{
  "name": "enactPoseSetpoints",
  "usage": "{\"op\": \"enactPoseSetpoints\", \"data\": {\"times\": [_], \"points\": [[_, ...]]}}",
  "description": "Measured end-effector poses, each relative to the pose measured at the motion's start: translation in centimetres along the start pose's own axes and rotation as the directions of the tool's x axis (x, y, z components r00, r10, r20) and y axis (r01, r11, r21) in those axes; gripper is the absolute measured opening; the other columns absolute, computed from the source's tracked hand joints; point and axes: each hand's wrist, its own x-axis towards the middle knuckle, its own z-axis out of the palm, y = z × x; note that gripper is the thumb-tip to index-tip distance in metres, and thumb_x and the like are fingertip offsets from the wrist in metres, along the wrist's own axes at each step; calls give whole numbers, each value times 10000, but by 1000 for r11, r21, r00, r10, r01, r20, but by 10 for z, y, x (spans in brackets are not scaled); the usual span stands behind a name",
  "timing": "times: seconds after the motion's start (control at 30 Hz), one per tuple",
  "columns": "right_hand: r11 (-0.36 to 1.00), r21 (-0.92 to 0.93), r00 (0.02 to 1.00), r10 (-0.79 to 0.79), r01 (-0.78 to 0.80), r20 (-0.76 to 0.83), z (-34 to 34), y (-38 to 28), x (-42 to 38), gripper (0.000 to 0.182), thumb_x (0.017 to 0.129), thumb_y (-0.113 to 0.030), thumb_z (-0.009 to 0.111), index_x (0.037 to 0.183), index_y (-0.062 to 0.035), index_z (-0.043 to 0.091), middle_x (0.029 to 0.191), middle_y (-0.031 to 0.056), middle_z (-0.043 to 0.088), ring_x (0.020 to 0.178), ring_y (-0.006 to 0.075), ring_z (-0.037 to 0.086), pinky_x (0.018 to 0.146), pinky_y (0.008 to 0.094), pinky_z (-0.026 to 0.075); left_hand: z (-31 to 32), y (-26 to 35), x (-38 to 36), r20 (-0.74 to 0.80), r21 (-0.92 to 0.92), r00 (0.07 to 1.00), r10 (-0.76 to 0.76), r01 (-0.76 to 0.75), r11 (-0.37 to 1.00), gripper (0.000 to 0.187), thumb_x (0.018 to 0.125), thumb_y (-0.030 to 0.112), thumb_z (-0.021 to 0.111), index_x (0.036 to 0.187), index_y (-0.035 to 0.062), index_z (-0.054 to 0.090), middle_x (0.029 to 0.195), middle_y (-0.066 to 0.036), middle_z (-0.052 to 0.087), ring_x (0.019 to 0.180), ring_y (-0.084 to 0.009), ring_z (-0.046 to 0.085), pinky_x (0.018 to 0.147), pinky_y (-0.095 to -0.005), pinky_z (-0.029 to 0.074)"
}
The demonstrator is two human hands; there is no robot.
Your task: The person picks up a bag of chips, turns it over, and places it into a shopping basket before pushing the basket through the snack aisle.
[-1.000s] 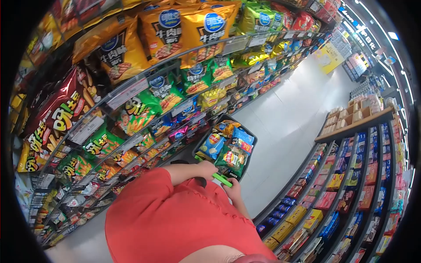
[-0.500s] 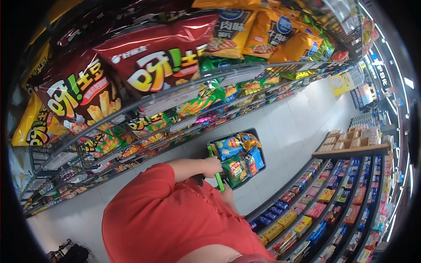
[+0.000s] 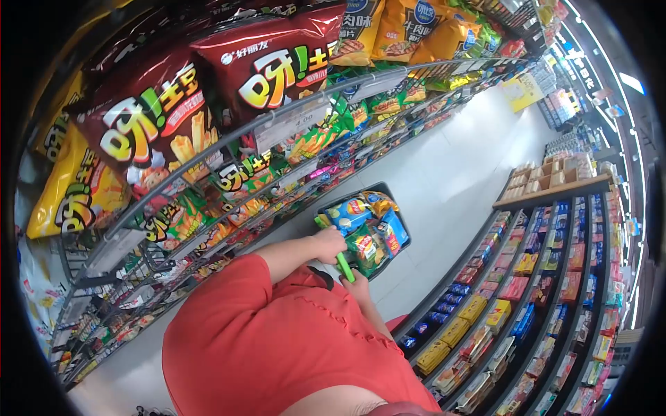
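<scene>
A green handle bar (image 3: 344, 265) belongs to a dark shopping basket cart (image 3: 409, 243) in front of me. My left hand (image 3: 330, 245) is closed around the handle's far end. Closed on its near end is my right hand (image 3: 358, 286), fingers partly hidden by the hand itself. Inside the basket lie several snack bags: a blue and yellow chip bag (image 3: 350, 213), a green chip bag (image 3: 365, 248), a blue bag (image 3: 393, 234) and an orange bag (image 3: 381, 202).
Close on the left stands a wire-fronted shelf with dark red potato snack bags (image 3: 156, 125) and orange chip bags (image 3: 416, 28). Curved dark shelves of boxed goods (image 3: 513, 288) line the right. A pale tiled aisle (image 3: 451, 166) runs between them, past a wooden display stand (image 3: 555, 187).
The whole view has shifted, with the left shelf's snack bags moving right and the basket moving slightly up and left. My right hand shows more clearly. Both hands keep hold of the handle.
</scene>
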Motion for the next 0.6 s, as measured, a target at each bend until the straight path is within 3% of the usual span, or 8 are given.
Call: {"op": "enactPoseSetpoints", "data": {"times": [0.07,0.1,0.2,0.23,0.33,0.37,0.5,0.6], "points": [[993,-19,972,-108,115,209,-3,-3,-6,288,811,-254,762,951,-15,682,852,181,673,769,301,656,699,398,509,-10,5,-8,218,-42,972,-86,97,994,255,672,326,714,816,115,714,791,-113,695,839,-332,685,731,-473,516],[988,-87,969,-103,126,225,3,-1,-7,325,810,-267,769,1006,-24,678,885,173,679,813,291,661,720,372,508,1,-1,-16,162,-48,986,-34,43,998,283,664,357,719,814,118,715,765,-129,696,782,-351,694,675,-486,528],[991,5,958,-130,133,255,15,11,-14,334,813,-251,782,1024,-19,665,860,117,670,801,222,640,710,333,495,9,3,-41,124,18,992,-20,18,1000,287,698,375,702,821,116,720,837,-131,707,860,-336,690,755,-474,525],[958,283,952,-39,-50,302,13,9,-26,337,821,-238,794,1031,-14,655,861,44,641,792,144,587,695,301,475,17,7,-44,133,17,991,-27,25,1000,287,698,375,702,821,116,720,837,-131,707,860,-336,690,755,-474,525],[909,406,921,-71,-99,382,7,18,-40,333,829,-227,799,1034,-7,657,871,-2,606,792,110,541,679,286,459,35,28,-61,-19,20,992,-128,129,991,241,629,335,716,763,136,692,815,-84,674,895,-304,638,794,-443,460],[954,293,920,-165,59,354,10,35,-34,349,816,-237,808,1044,-16,665,842,14,615,771,118,552,667,298,466,35,39,-65,-20,5,981,-195,195,981,240,624,328,715,763,133,693,817,-83,673,899,-302,632,803,-439,456],[985,38,910,-170,168,378,-2,44,-40,293,814,-207,810,991,-27,661,861,27,633,819,112,557,729,299,477,47,70,-77,-39,14,943,-329,330,944,243,618,312,721,766,122,693,822,-98,672,904,-309,646,785,-454,473],[972,24,897,-223,232,381,-4,60,-46,284,804,-198,804,968,-18,658,836,42,630,817,119,566,734,303,479,53,101,-89,-44,-15,915,-401,401,916,254,665,316,709,816,112,707,854,-115,686,933,-311,655,834,-463,473]]}}
